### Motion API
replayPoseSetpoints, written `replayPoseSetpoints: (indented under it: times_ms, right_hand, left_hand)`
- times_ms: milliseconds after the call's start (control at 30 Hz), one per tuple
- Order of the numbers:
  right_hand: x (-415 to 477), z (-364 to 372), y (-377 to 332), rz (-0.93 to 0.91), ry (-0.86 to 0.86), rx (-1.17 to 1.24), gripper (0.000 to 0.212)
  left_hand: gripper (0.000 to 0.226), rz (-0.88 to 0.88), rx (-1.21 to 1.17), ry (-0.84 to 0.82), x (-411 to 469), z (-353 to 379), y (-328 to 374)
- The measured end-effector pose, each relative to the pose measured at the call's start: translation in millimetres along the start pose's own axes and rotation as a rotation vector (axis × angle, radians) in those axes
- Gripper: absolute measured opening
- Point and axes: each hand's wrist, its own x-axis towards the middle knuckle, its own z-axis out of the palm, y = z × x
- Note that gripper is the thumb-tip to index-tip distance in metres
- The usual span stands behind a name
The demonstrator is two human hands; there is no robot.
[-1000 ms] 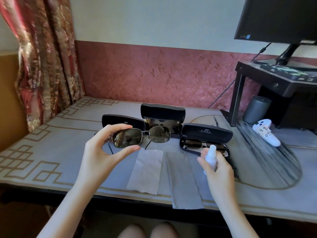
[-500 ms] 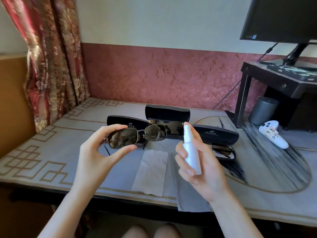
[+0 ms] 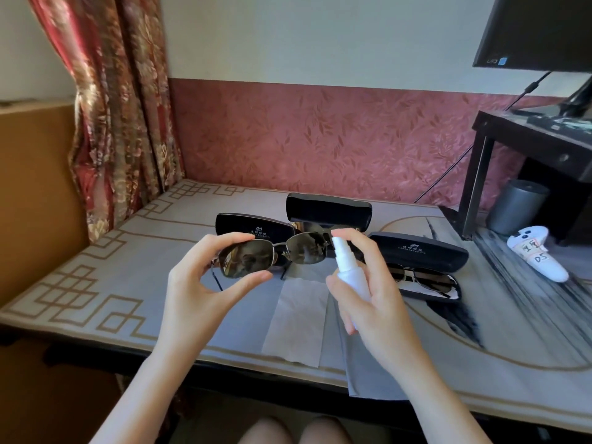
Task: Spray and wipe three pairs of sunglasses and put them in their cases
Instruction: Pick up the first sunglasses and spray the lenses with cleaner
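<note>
Sunglasses count: three. Held pair [image 3: 275, 254] is pinched by the left grip [image 3: 192, 290] above the tabletop [image 3: 96, 283]. Second pair [image 3: 309, 226] sits in the back case [image 3: 328, 211] and third pair [image 3: 423, 278] in the right case [image 3: 419, 251]. Left case [image 3: 253, 227] is open too. Right grip [image 3: 374, 299] clutches the one spray bottle [image 3: 347, 267], nozzle right beside a lens. Two cloths lie below, white cloth [image 3: 298, 318] and grey cloth [image 3: 362, 379].

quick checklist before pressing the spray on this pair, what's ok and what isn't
1. Sunglasses held in the air, left hand pinching one lens rim: ok.
2. Spray bottle gripped in the right hand, fingertip on the pump top: ok.
3. Nozzle opening aimed at the lens: cannot tell.
4. Bottle close beside the other lens: ok.
5. White tissue lying flat below, ready for wiping: ok.
6. Left case lid up, base hidden, empty or not: cannot tell.
</note>
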Motion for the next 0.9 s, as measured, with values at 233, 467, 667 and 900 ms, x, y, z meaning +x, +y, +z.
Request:
replayPoseSetpoints:
  times_ms: [233, 467, 667, 900]
  right_hand:
    - [1.4, 10.7, 3.4, -0.075, 0.065, -0.258, 0.05]
    - [5.1, 8.6, 3.6, -0.065, 0.111, -0.255, 0.055]
    - [6.1, 6.2, 7.6, -0.027, 0.105, -0.307, 0.051]
    - [2.4, 7.8, 5.1, -0.033, 0.13, -0.285, 0.056]
  left_hand:
    - [0.041, 0.004, -0.002, 0.0, -1.7, -0.7, -0.3]
    - [0.041, 0.008, 0.006, -0.003, -2.3, -1.3, 0.5]
    - [0.041, 0.014, 0.019, -0.003, -3.5, -1.8, 1.4]
    - [0.044, 0.022, 0.027, 0.005, -3.1, -4.2, -1.8]
